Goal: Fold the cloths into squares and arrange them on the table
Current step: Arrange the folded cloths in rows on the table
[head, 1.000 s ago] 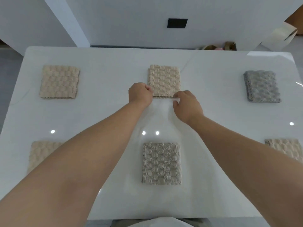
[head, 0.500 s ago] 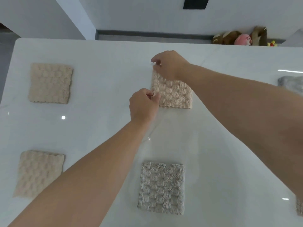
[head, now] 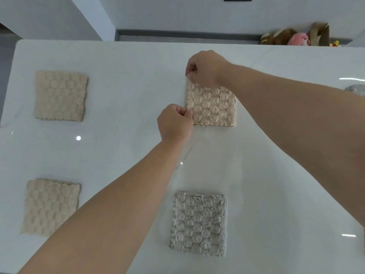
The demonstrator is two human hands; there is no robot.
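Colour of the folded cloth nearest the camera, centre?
Grey bobble-textured folded cloth, clearest in the head view.

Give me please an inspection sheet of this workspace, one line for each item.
Surface: white glossy table with small light reflections.
Job's things: middle beige cloth folded, held at its two left corners. Far-left beige cloth, near-left beige cloth and near grey cloth lie folded and flat, apart from each other. Far grey cloth is cut off at the right edge.
Clutter: nothing seen.
Grippers: left hand pinches the middle cloth's near left corner; right hand pinches its far left corner.
Cables: nothing seen.
Surroundings: plush toys on the floor beyond the table; white wall.
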